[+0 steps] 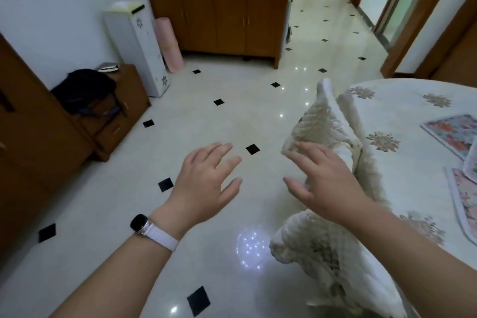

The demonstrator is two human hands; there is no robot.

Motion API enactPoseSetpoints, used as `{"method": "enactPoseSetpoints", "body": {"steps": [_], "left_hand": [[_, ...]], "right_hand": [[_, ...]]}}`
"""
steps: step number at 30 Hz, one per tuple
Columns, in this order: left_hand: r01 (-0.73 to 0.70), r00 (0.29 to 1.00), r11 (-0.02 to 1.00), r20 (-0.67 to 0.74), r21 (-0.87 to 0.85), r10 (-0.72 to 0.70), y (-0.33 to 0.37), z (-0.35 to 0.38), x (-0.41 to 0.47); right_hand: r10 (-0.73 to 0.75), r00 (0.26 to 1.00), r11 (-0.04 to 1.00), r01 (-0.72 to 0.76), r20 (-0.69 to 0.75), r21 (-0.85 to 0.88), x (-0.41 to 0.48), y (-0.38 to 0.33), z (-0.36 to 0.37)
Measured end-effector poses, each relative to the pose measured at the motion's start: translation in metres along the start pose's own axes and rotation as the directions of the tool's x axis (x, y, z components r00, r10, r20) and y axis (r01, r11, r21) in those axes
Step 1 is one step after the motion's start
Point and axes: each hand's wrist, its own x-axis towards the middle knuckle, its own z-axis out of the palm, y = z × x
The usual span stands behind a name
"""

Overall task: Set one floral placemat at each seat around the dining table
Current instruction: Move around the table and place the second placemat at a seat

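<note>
The dining table (402, 121) stands at the right under a white cloth with beige flower motifs. Two floral placemats lie on it at the right edge of view: one (451, 131) farther away, one (464, 201) nearer and partly cut off. Both of my hands hover over the floor left of the table. My left hand (206, 183) is open with fingers spread and holds nothing. My right hand (325, 183) is open too, its fingertips close to a chair with a cream cover (325, 121); I cannot tell whether they touch.
A second cream-covered chair (317, 255) stands below my right arm. A wooden cabinet (227, 15) is at the back, with a white narrow unit (136, 44) and pink roll (170, 44) beside it. A low wooden chest with a dark bag (85, 90) stands left. Glossy tiled floor (232, 116) lies between.
</note>
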Motion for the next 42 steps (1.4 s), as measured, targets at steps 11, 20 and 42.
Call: {"method": "enactPoseSetpoints", "body": {"steps": [11, 20, 42], "left_hand": [[0.166, 0.986, 0.986, 0.017, 0.014, -0.166, -0.091, -0.004, -0.018], [0.222, 0.972, 0.974, 0.067, 0.042, -0.224, -0.174, 0.031, 0.045], [-0.113, 0.992, 0.984, 0.042, -0.135, 0.119, -0.278, 0.175, 0.395]], "right_hand": [[-0.019, 0.994, 0.999, 0.014, 0.107, 0.044, 0.1, -0.042, 0.054], [-0.017, 0.983, 0.996, 0.0, 0.182, 0.089, 0.207, -0.025, 0.11], [0.328, 0.935, 0.944, -0.321, 0.132, -0.072, 0.415, 0.158, 0.115]]}}
